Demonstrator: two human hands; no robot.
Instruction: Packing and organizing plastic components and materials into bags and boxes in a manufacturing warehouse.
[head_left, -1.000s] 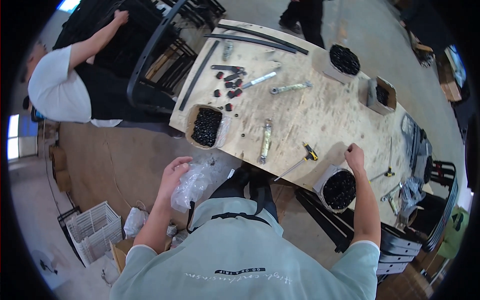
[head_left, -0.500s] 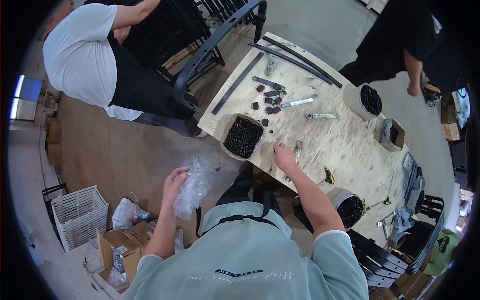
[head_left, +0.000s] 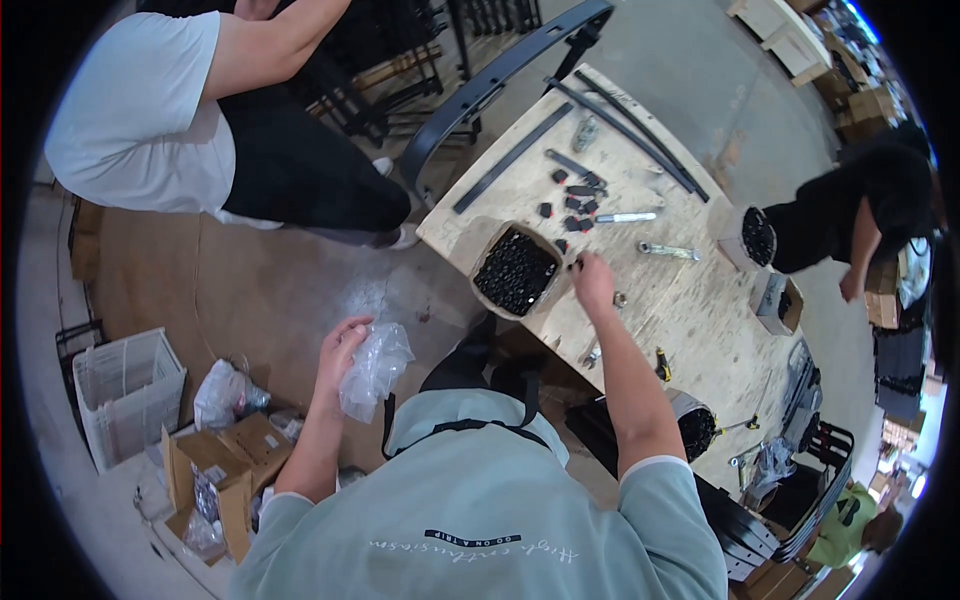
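One black piece (head_left: 577, 264) seems pinched by the right hand (head_left: 592, 281); I'd remotely steady the plastic bag (head_left: 376, 372) the left hand (head_left: 344, 343) grips.

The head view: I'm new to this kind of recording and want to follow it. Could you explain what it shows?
There is no machine, just a person's two bare hands. A fisheye camera on their head looks down, so straight edges bend. The left hand holds a crumpled clear plastic bag. The right hand is beside an open box filled with small black parts; whether it grips anything is hard to tell. On the wooden table also lie long black strips and hand tools.
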